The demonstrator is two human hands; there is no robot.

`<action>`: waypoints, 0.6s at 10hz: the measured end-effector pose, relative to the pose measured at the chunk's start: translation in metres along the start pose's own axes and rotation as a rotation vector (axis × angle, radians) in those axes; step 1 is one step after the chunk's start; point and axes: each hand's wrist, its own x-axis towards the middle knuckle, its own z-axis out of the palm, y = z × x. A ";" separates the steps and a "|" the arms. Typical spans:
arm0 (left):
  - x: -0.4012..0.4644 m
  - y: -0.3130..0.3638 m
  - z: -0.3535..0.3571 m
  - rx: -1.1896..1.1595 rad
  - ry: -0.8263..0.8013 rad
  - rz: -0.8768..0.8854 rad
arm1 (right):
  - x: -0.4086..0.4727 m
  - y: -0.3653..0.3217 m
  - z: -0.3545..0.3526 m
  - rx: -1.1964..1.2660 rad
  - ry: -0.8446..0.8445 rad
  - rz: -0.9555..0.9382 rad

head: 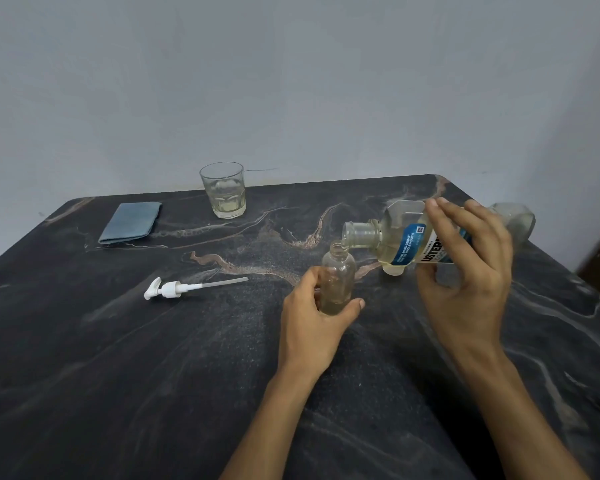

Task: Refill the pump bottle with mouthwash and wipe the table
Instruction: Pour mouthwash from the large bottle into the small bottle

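"LISTERI…" in black, partly behind fingers, on the tilted mouthwash bottle (409,237) label; smaller blue-band print unreadable

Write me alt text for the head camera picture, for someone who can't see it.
A person's right hand tips a mouthwash bottle so its mouth meets the neck of a small clear bottle, held upright on a dark marbled table by the left hand. A white pump head, folded blue cloth and glass lie beyond.

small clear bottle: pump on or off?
Off. The small clear plastic bottle has a bare open neck; the white pump head lies on the dark marble table.
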 end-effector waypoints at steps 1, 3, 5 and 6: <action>0.000 0.000 0.000 0.004 -0.004 -0.004 | 0.000 0.000 0.001 0.001 0.001 0.003; 0.000 -0.001 0.000 0.012 -0.008 -0.007 | -0.001 0.001 0.001 -0.004 0.003 0.000; 0.000 -0.001 0.000 0.013 -0.012 -0.007 | -0.001 0.001 0.000 -0.007 -0.001 0.001; 0.000 -0.001 0.000 0.011 -0.013 -0.005 | -0.001 0.000 0.001 -0.007 -0.001 0.004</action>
